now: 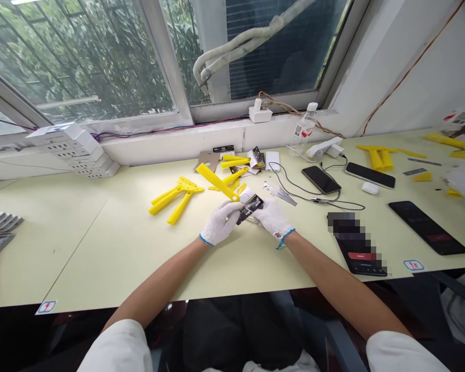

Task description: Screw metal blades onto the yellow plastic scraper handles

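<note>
Both my hands wear white knit gloves with blue cuffs. My left hand (221, 222) pinches the left side of a black printed packaging card (251, 208). My right hand (273, 219) has its fingers closed at the card's right edge. From the card's top a yellow plastic handle (217, 182) slants up and left; whether it is fixed to the card is hidden. Several yellow handles (177, 196) lie fanned left of my hands. Thin metal blades (284, 195) and small screws (268, 187) rest just beyond my right hand.
Behind are more carded yellow tools (236, 161), a brown card (207, 161) and a white power bank (272, 160). Phones (321, 179), a cable (292, 192) and a water bottle (304, 129) stand rightward. Stacked white boxes (77, 150) are at left. Another person's gloved hand (463, 178) is far right.
</note>
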`<control>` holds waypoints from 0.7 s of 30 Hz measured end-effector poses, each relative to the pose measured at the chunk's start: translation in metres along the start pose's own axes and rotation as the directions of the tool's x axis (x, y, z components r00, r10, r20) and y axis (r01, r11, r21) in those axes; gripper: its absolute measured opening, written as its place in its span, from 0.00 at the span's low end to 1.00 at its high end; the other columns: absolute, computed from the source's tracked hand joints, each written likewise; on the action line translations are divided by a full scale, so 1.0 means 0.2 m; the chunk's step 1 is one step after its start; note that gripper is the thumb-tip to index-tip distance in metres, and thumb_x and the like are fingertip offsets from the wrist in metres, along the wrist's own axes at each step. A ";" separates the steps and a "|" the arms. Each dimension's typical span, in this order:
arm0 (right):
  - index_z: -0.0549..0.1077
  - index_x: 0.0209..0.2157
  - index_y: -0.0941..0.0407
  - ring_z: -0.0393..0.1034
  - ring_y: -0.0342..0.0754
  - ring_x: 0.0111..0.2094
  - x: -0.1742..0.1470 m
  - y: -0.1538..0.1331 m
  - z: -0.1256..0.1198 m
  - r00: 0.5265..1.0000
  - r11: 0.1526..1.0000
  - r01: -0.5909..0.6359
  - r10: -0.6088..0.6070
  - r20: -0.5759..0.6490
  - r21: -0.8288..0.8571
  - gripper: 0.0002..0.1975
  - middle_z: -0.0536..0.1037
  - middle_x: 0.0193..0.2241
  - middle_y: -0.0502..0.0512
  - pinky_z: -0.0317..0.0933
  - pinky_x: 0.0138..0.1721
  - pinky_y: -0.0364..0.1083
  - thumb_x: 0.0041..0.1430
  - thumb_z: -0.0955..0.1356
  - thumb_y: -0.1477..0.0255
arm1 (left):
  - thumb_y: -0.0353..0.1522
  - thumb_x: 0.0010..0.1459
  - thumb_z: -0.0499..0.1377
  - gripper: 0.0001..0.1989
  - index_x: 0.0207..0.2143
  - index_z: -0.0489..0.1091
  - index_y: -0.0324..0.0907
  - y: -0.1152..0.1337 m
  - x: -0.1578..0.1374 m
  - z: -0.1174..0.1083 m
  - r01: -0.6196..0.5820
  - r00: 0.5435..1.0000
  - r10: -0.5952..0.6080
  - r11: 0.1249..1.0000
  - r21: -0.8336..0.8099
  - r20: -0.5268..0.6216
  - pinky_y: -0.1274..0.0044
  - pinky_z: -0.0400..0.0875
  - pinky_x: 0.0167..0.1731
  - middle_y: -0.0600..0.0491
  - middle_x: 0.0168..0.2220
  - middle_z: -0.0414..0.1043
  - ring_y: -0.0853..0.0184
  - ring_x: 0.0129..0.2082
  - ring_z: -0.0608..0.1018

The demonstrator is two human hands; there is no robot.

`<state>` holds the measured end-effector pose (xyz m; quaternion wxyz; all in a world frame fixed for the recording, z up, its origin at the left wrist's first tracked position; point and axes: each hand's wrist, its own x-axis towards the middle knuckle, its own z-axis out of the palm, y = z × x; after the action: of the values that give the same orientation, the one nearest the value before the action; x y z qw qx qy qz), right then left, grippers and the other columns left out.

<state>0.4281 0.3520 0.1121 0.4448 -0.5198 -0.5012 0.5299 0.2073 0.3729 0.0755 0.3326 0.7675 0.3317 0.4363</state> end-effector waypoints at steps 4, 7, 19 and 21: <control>0.79 0.50 0.61 0.78 0.43 0.38 0.01 -0.04 -0.03 0.999 0.998 0.003 -0.007 -0.054 -0.069 0.19 0.81 0.41 0.54 0.76 0.40 0.44 0.76 0.71 0.58 | 0.40 0.71 0.63 0.11 0.48 0.83 0.48 -0.05 0.01 0.02 0.078 0.989 -0.080 0.997 -0.025 -0.121 0.63 0.79 0.53 0.46 0.46 0.79 0.57 0.45 0.83; 0.77 0.55 0.60 0.77 0.43 0.39 0.01 -0.06 -0.04 0.998 0.995 0.018 -0.024 -0.060 -0.102 0.19 0.80 0.45 0.56 0.77 0.41 0.44 0.77 0.71 0.59 | 0.39 0.72 0.62 0.10 0.44 0.83 0.47 -0.08 0.01 0.00 0.086 0.984 -0.090 0.996 -0.033 -0.155 0.64 0.80 0.51 0.46 0.45 0.80 0.58 0.43 0.83; 0.79 0.43 0.62 0.65 0.39 0.25 -0.02 0.00 0.02 0.992 0.973 0.125 -0.126 0.005 -0.192 0.16 0.74 0.25 0.48 0.64 0.29 0.41 0.72 0.73 0.60 | 0.32 0.73 0.61 0.09 0.40 0.82 0.45 -0.04 0.02 -0.01 -0.268 0.960 0.276 0.951 0.153 -0.039 0.75 0.79 0.35 0.48 0.40 0.81 0.66 0.35 0.83; 0.78 0.45 0.61 0.70 0.39 0.28 -0.01 0.01 0.01 0.984 0.965 0.157 -0.171 -0.047 -0.211 0.18 0.77 0.32 0.50 0.69 0.32 0.41 0.75 0.72 0.58 | 0.30 0.72 0.61 0.10 0.46 0.83 0.47 -0.05 0.02 -0.06 -0.338 0.941 0.335 0.910 0.242 0.055 0.72 0.81 0.40 0.46 0.45 0.84 0.63 0.40 0.85</control>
<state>0.4273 0.3500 0.1110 0.4469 -0.5369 -0.5799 0.4193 0.1955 0.3839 0.0739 0.1562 0.8513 0.2442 0.4374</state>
